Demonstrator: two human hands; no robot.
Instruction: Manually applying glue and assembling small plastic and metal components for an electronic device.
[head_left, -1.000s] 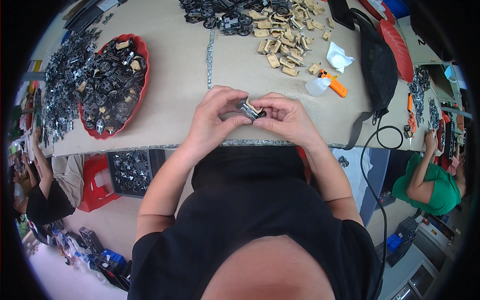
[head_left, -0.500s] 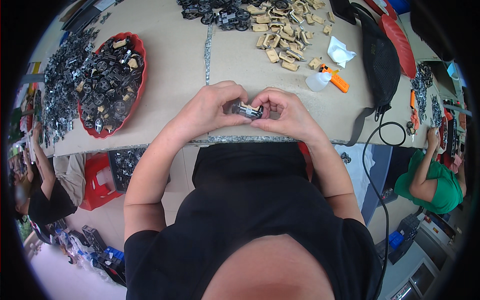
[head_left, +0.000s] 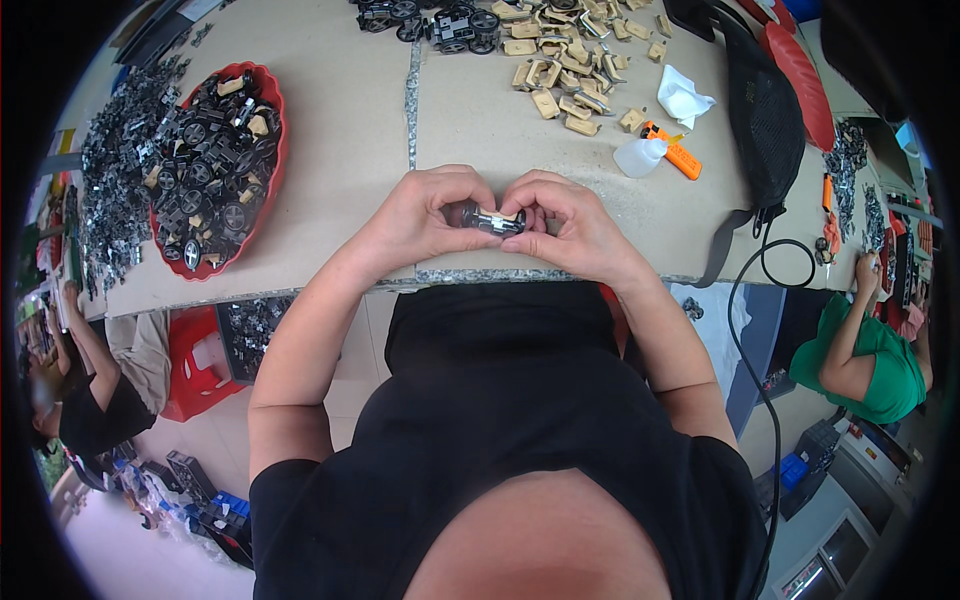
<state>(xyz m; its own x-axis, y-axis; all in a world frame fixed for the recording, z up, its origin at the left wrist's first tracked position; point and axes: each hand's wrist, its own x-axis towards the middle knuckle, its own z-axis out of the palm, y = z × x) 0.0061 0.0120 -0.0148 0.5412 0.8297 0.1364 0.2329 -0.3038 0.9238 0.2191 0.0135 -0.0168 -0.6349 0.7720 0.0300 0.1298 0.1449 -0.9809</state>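
Observation:
A small toy car chassis (head_left: 492,221), black and silver with a tan piece on it, is held between both hands just above the table's near edge. My left hand (head_left: 437,213) grips its left end between thumb and fingers. My right hand (head_left: 563,222) closes on the right end, fingers curled. Fingers hide parts of the chassis. Beyond the hands lies a heap of tan plastic parts (head_left: 567,70), with several black wheeled chassis (head_left: 463,30) beside it.
A red scalloped tray (head_left: 280,150) piled with black chassis stands on the left, next to a heap of small dark parts (head_left: 115,170). To the right lie a white bottle (head_left: 640,157), an orange tool (head_left: 672,152), crumpled tissue (head_left: 684,98) and a black bag (head_left: 762,110). Co-workers sit at both sides.
Both hands remain around the chassis; the right fingers have drawn in closer at its right end. The view has shifted slightly.

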